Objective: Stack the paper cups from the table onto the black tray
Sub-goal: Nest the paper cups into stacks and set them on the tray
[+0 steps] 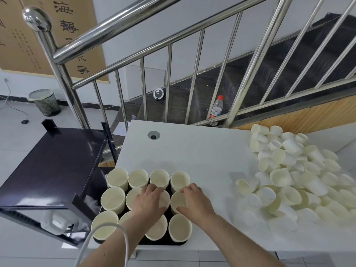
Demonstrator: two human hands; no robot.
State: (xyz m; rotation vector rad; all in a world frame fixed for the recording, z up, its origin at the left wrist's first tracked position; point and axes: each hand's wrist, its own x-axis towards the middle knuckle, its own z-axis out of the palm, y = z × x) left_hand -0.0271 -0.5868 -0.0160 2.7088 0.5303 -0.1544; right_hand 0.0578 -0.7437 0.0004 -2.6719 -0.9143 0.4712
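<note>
A black tray [163,242] lies at the front left of the white table [202,149], filled with several upright stacks of cream paper cups [117,178] in rows. My left hand [149,201] grips the cup stack in the middle row, third from the left, largely covering it. My right hand [194,201] grips the cup stack [178,201] at the right end of that row, with its fingers over the rim. A big loose pile of paper cups [292,176] covers the table's right side.
A black shelf cart [55,162] stands left of the table. Behind the table runs a steel stair railing [169,81], with a plastic bottle [216,108] beyond it. A white cable [107,234] hangs in front of my left arm. A bin [45,102] stands on the floor.
</note>
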